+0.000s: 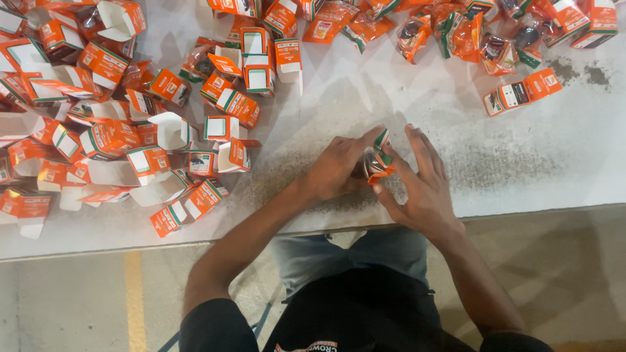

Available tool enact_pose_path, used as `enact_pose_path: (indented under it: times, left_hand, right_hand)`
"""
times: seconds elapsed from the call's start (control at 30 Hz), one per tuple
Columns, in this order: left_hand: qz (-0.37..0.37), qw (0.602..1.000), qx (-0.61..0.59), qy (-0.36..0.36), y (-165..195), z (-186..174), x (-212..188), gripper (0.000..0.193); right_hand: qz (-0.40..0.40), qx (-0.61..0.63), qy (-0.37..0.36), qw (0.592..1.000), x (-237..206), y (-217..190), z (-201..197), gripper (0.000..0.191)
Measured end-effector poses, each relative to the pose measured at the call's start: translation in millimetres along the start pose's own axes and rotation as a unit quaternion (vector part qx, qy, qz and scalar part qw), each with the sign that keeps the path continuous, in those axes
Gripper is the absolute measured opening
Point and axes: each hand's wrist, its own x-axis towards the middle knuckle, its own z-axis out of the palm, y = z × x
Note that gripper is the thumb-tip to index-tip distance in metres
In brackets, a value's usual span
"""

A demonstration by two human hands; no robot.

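Both forearms reach out from the dark shirt at the bottom of the head view and meet over the near edge of the pale surface [456, 150]. Left hand [336, 169] and right hand [424, 186] close on one small orange packet [377, 160], held between them just above the surface. Each grip is narrow: the left thumb and fingers pinch its left side, while the right fingers spread behind and under it. Its long axis runs tilted, from the upper right down toward the person, and both hands are equally near. Left of the hands lies a loose heap of open orange and white cartons [117, 130]; filled orange packets [456, 32] are scattered along the far edge, and one closed carton [521, 92] lies apart at right
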Motion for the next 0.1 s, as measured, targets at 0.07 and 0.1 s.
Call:
enact_pose_path:
  times: [0.07, 0.1]
  left_hand:
    - [-0.008, 1.000, 0.012, -0.015, -0.7, 1.9, -0.1, 0.109]
    - [0.009, 1.000, 0.016, -0.005, -0.8, 2.6, -0.9, 0.108]
  right_hand:
    - [-0.003, -0.044, -0.020, 0.999, 4.1, 1.5, -2.0, 0.051]
    - [-0.003, -0.066, -0.030, 0.997, 5.9, 2.8, -2.4, 0.049]
